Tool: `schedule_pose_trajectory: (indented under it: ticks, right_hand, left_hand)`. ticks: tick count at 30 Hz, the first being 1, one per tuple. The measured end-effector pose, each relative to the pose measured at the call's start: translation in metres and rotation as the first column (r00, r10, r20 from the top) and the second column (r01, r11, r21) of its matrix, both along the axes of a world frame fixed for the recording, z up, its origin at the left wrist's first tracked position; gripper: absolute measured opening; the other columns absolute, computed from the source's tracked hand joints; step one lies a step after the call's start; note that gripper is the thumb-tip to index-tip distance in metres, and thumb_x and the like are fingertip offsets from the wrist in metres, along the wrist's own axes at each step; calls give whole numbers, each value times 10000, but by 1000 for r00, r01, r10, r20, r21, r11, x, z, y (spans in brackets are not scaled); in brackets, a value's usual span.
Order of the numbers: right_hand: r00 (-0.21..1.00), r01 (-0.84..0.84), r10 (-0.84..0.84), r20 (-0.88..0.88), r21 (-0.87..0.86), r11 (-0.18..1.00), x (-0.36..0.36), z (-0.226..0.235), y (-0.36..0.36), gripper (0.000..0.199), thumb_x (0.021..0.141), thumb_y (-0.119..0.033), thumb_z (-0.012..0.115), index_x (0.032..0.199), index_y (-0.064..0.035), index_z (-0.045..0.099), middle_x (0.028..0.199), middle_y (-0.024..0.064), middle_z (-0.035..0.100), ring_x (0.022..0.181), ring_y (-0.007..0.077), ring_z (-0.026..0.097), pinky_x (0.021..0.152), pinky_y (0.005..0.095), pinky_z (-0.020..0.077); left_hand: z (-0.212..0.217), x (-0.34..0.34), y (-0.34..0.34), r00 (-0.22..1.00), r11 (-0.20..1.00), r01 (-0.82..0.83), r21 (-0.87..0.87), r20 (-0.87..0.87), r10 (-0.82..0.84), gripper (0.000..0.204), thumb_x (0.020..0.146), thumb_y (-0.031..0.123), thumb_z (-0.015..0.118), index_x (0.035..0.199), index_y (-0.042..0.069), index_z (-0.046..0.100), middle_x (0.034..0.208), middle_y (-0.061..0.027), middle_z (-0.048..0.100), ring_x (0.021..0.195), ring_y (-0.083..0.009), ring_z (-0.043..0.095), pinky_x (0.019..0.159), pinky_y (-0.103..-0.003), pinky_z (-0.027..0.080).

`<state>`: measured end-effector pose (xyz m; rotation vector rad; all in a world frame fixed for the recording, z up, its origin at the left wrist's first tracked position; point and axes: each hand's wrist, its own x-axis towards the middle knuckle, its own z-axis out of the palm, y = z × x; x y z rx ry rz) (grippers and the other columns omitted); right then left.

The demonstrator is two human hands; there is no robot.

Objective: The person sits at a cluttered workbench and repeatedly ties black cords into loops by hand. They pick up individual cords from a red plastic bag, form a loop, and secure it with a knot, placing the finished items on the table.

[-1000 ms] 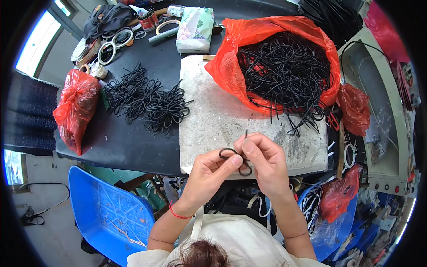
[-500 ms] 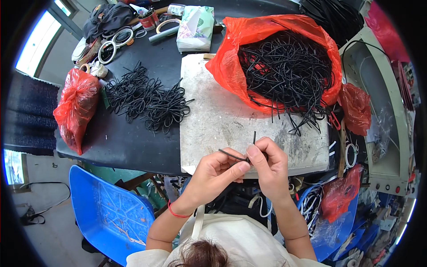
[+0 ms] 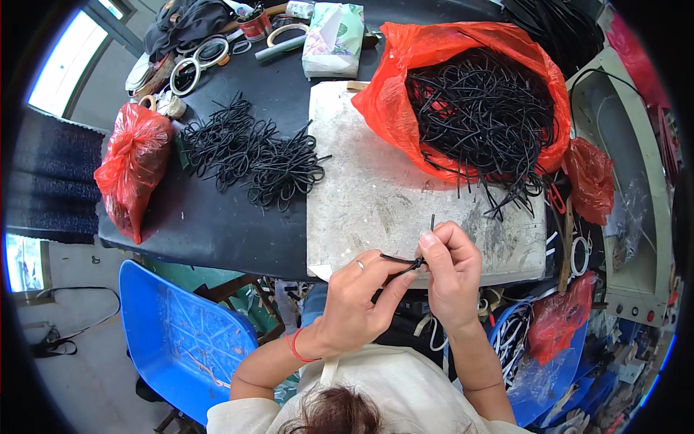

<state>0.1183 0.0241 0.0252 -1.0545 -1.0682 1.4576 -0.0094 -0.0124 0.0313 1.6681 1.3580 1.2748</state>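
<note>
Between my two hands is a thin black cord [image 3: 397, 258] with a small knot where they meet. My left hand [image 3: 365, 293] pinches the cord between thumb and fingers, and one free end points left over the fingers. Thumb and forefinger of my right hand [image 3: 452, 271] are closed on the cord too; its other end sticks up past the thumb. Both hands are over the near edge of a worn pale board [image 3: 361, 195]. Further left lies a pile of looped black cords [image 3: 253, 155]. An open red plastic bag [image 3: 387, 94] full of loose black cords [image 3: 484, 108] rests on the board's far right.
A tied red bag [image 3: 134, 170] sits at the table's left end. Tape rolls [image 3: 186, 76] and a tissue pack [image 3: 333, 43] lie at the back. A blue plastic tub [image 3: 173, 333] stands below left, and a grey metal case [image 3: 636, 217] flanks the right side.
The knot at the cord now shows drawn together between my hands. My hands appear slightly further apart. The whole scene has shifted a little to the right in the view.
</note>
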Motion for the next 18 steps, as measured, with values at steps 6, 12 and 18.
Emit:
schedule_pose_trajectory:
  ticks: [6,12,18]
  right_hand:
    - [962,-138,151,228,-71,988,10,-7,7,180,879,-164,559,771,-22,542,655,-47,492,586,3,373,502,175,303]
    - [942,-158,188,278,-127,979,23,-15,16,228,906,-209,505,965,-4,586,759,18,584,671,60,522,586,205,432]
    - [941,-142,169,294,-113,983,23,-17,14,199,887,-150,529,1011,-3,576,802,20,596,714,62,546,620,210,449]
  left_hand:
    - [-14,-24,19,916,862,264,-432,392,-84,171,836,116,587,900,-42,590,769,-76,617,701,-95,567,648,-239,463]
    - [-18,-31,24,909,787,302,-538,411,-69,229,882,129,536,1016,-54,568,871,-79,623,805,-103,590,711,-227,482]
    - [-18,-35,26,843,751,279,-598,527,106,226,884,127,532,1023,-46,573,874,-80,627,791,-113,599,703,-238,499]
